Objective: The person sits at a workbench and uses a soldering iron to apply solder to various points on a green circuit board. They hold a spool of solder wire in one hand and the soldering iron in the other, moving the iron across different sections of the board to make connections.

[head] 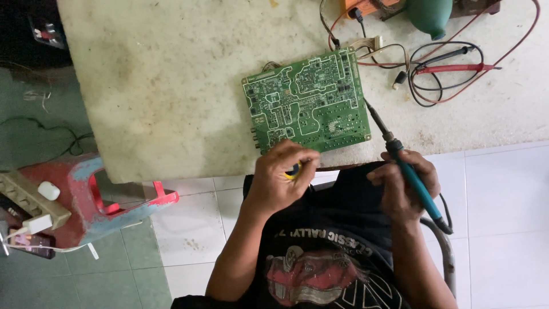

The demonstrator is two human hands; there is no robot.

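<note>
Nearest, left hand [281, 180] pinches a small yellow item [294, 170] at the table [166, 97] edge; right hand [404, 184] is closed around a soldering iron [407, 173]. Beyond lies the green circuit board [307, 100]. Risk: unclamped board could slide; hot tip near the far cables [452, 68] could scorch them.

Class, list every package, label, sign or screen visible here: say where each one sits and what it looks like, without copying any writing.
Shirt print: on the person's black shirt, bottom centre; a red and grey picture under an arc of pale lettering.
Phone: bottom left edge, beside the red stool; flat, dark, its screen too blurred to judge.
Board markings: white outlines across the green circuit board on the table.
No packages or signs show.
</note>
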